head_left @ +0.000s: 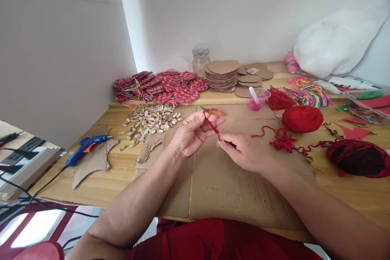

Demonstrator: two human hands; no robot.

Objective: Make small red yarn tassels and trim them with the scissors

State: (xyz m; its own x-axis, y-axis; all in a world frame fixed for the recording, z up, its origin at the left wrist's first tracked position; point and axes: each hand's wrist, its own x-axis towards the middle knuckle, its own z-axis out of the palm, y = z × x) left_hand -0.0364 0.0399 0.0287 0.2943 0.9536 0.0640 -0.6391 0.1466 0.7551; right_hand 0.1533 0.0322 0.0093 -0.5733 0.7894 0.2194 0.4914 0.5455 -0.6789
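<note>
A short length of red yarn (212,125) is stretched between my two hands above a cardboard sheet (225,187). My left hand (195,130), palm turned up, pinches its upper end between thumb and forefinger. The lower end is pinched in the fingertips of my right hand (240,150). Just behind my left fingers lie orange-handled scissors (217,111), partly hidden. To the right of my right hand are a tangle of red yarn (283,140) and a ball of red yarn (302,119).
Peanut shells (152,122) are heaped at left, near a blue glue gun (88,146) with a trailing cord. Behind stand stacked cardboard pieces (222,75), decorated red pieces (179,87) and a pink plastic cup (257,99). A dark red yarn ball (358,157) lies far right.
</note>
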